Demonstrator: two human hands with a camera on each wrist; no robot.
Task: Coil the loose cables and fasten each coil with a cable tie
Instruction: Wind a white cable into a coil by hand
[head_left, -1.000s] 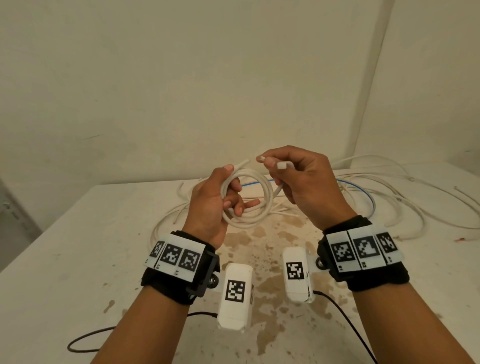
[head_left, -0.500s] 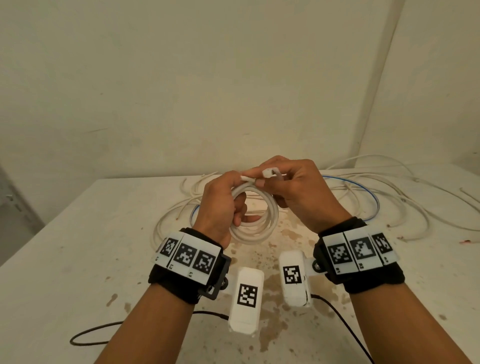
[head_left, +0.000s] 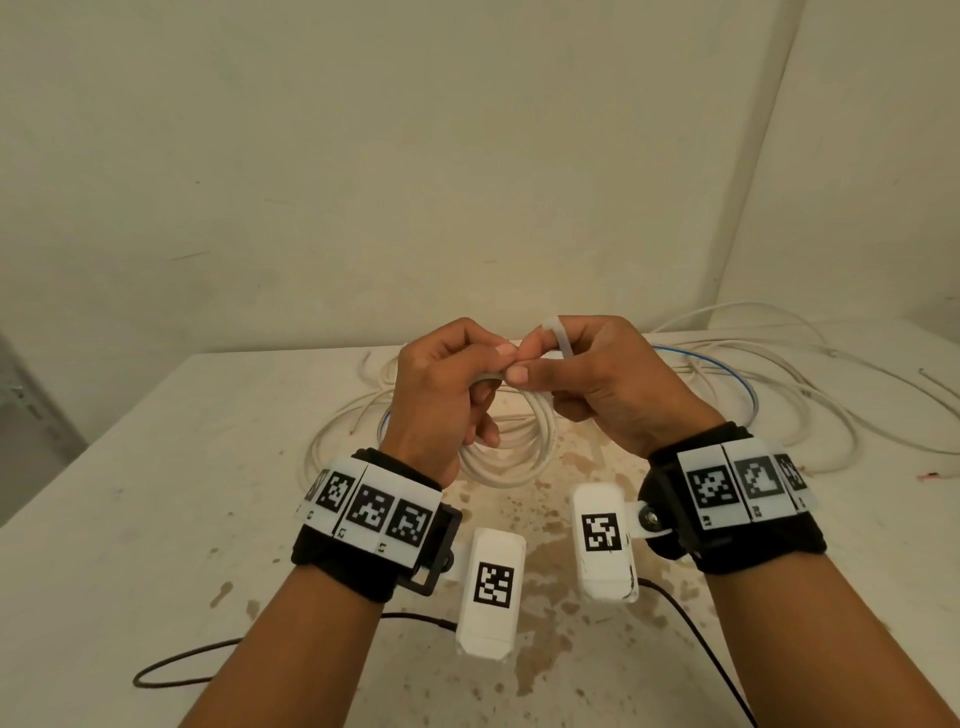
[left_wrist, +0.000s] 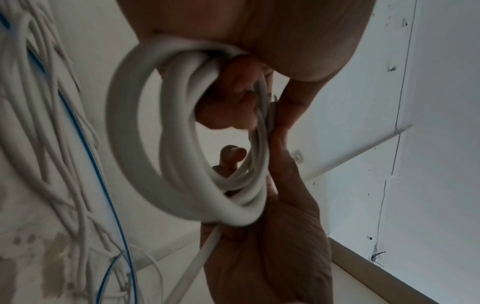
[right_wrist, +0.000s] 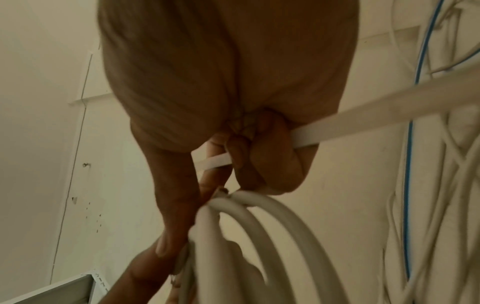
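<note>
Our left hand curls round the top of the white coil, which hangs above the table. Our right hand pinches the cable tie at the coil's top. Loose cables lie on the table behind.

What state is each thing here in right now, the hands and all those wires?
White coil: wound, held up off the table.
Cable tie: around the coil's top; closure not visible.
Left hand: grips the coil.
Right hand: pinches the tie.
Loose cables: uncoiled, sprawled on the table.
</note>
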